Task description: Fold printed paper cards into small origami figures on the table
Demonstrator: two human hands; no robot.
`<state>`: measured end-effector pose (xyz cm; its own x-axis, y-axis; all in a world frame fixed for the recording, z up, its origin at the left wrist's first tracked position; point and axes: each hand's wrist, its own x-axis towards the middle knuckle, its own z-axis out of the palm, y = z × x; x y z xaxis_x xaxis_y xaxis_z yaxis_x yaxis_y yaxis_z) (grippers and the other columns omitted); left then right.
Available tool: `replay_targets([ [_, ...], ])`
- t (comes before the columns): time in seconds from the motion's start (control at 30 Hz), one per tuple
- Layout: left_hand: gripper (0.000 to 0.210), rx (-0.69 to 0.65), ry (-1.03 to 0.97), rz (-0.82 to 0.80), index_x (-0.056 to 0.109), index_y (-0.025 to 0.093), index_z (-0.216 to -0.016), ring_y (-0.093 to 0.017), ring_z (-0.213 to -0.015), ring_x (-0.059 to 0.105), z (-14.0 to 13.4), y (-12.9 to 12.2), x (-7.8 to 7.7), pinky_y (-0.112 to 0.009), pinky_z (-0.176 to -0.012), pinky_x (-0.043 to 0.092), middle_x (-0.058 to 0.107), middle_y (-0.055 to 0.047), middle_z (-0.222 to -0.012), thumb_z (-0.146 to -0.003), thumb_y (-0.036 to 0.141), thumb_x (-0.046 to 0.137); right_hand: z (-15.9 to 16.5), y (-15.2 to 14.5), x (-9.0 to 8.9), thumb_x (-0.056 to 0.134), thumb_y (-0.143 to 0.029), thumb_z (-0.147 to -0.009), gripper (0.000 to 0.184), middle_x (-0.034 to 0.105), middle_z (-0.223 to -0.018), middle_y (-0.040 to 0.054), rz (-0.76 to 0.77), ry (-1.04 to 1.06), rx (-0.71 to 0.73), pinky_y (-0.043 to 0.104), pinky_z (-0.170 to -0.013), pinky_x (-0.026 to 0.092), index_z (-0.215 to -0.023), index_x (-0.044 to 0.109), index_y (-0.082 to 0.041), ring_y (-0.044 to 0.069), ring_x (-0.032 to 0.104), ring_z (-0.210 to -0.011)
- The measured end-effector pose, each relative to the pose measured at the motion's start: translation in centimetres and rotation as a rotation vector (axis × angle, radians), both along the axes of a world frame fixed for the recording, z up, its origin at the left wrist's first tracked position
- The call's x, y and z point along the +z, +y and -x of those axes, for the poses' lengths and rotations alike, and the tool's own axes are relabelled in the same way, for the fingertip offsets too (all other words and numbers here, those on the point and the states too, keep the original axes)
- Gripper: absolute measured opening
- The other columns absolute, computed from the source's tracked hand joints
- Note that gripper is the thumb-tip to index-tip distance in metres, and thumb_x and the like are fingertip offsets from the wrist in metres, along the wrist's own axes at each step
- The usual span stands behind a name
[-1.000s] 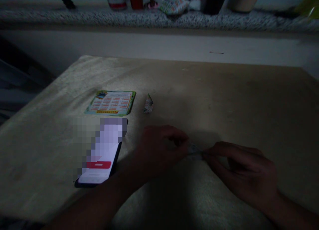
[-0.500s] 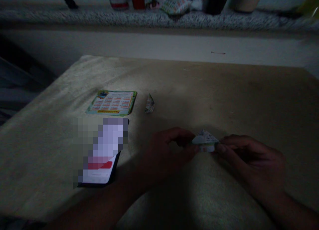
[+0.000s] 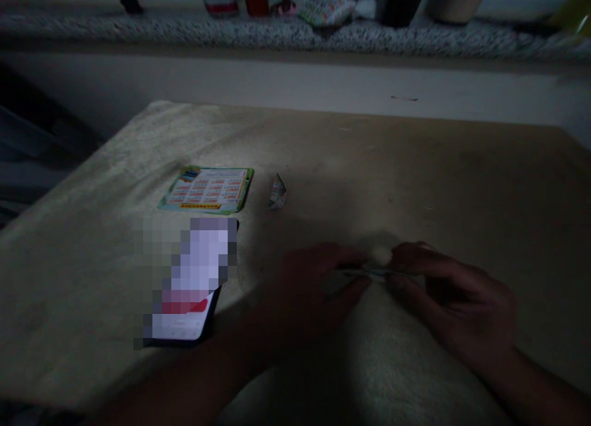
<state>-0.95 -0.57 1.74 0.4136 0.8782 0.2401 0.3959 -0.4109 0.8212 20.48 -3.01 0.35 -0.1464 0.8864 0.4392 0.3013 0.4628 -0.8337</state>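
A small folded piece of printed paper [image 3: 378, 273] is pinched between my two hands above the table, seen nearly edge-on as a thin line. My left hand [image 3: 318, 284] closes thumb and fingers on its left part, in shadow. On the right part my right hand [image 3: 457, 290] grips it between thumb and forefinger. A second small folded paper piece [image 3: 277, 192], pointed at the top, rests on the table beyond my left hand.
A phone [image 3: 191, 284] with a lit, partly blurred screen lies left of my left hand. Behind it is a stack of printed cards [image 3: 207, 189]. A speckled stone ledge [image 3: 277, 35] at the back carries several containers and a printed packet [image 3: 327, 7].
The folded paper has turned from showing its triangular face to nearly edge-on. My right hand has shifted slightly left, closer to my left hand. The other things have stayed put.
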Motion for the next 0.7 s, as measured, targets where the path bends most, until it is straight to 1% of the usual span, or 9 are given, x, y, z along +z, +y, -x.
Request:
replay_targets([
  [0.07,0.005,0.060,-0.045,0.049,0.076,0.021,-0.089,-0.015,-0.072,0.075,0.0,0.0,0.1,-0.023,-0.069,0.057,0.080,0.001,-0.082,-0.084,0.023,0.077,0.0,0.0,0.0,0.072,-0.001,-0.083,0.032,0.073,-0.085,0.0009,0.021,0.025,-0.013,0.038,-0.078,0.057,-0.099,0.072,-0.029,0.021,0.070,-0.085],
  [0.13,0.003,0.043,-0.054,0.048,0.077,0.022,-0.088,-0.013,-0.070,0.074,0.1,0.0,0.0,-0.021,-0.065,0.056,0.080,0.002,-0.082,-0.087,0.023,0.075,-0.1,0.0,-0.2,0.071,-0.001,-0.082,0.036,0.073,-0.088,0.0016,0.003,0.010,-0.016,0.040,-0.078,0.057,-0.104,0.071,-0.030,0.022,0.069,-0.087],
  [0.23,0.007,-0.041,0.003,-0.060,0.076,0.020,-0.095,-0.013,-0.075,0.074,0.2,0.0,-0.2,-0.023,-0.072,0.056,0.080,0.000,-0.087,-0.092,0.022,0.070,-0.3,0.0,-0.1,0.072,-0.001,-0.079,0.047,0.074,-0.096,0.0044,-0.125,-0.094,-0.006,0.045,-0.081,0.057,-0.117,0.068,-0.028,0.025,0.069,-0.093],
  [0.3,0.010,-0.085,0.017,-0.163,0.075,0.018,-0.097,-0.015,-0.080,0.074,0.2,-0.1,-0.4,-0.024,-0.077,0.057,0.080,-0.003,-0.090,-0.094,0.020,0.066,-0.3,0.1,0.3,0.074,0.000,-0.077,0.049,0.075,-0.100,0.0064,-0.233,-0.218,0.009,0.048,-0.085,0.056,-0.118,0.068,-0.026,0.027,0.069,-0.096],
  [0.4,0.009,-0.126,0.001,-0.281,0.073,0.017,-0.099,-0.015,-0.085,0.073,0.2,-0.2,-0.8,-0.025,-0.081,0.057,0.078,-0.004,-0.094,-0.096,0.017,0.064,0.0,0.3,1.2,0.075,-0.002,-0.076,0.038,0.076,-0.094,0.0061,-0.342,-0.340,0.012,0.047,-0.083,0.057,-0.107,0.070,-0.024,0.025,0.070,-0.090],
  [0.53,0.011,-0.160,0.046,-0.432,0.069,0.014,-0.102,-0.015,-0.086,0.072,0.2,-0.4,-1.2,-0.027,-0.081,0.057,0.077,-0.005,-0.096,-0.095,0.009,0.061,0.6,0.5,1.7,0.072,-0.004,-0.077,0.022,0.076,-0.080,0.0041,-0.442,-0.371,-0.019,0.047,-0.080,0.057,-0.091,0.072,-0.020,0.022,0.070,-0.074],
  [0.6,0.011,-0.182,0.078,-0.465,0.068,0.011,-0.102,-0.016,-0.084,0.072,0.2,-0.4,-1.1,-0.027,-0.079,0.058,0.077,-0.006,-0.094,-0.096,0.009,0.059,0.8,0.5,1.7,0.073,-0.002,-0.075,0.019,0.075,-0.074,0.0041,-0.467,-0.380,-0.042,0.047,-0.078,0.057,-0.086,0.071,-0.017,0.021,0.069,-0.071],
  [0.7,0.012,-0.189,0.120,-0.492,0.067,0.010,-0.102,-0.016,-0.082,0.072,0.2,-0.6,-0.7,-0.028,-0.077,0.058,0.077,-0.005,-0.093,-0.095,0.007,0.058,0.9,0.4,1.7,0.074,-0.001,-0.073,0.019,0.074,-0.072,0.0049,-0.451,-0.389,-0.058,0.046,-0.077,0.056,-0.085,0.071,-0.015,0.021,0.068,-0.070],
])
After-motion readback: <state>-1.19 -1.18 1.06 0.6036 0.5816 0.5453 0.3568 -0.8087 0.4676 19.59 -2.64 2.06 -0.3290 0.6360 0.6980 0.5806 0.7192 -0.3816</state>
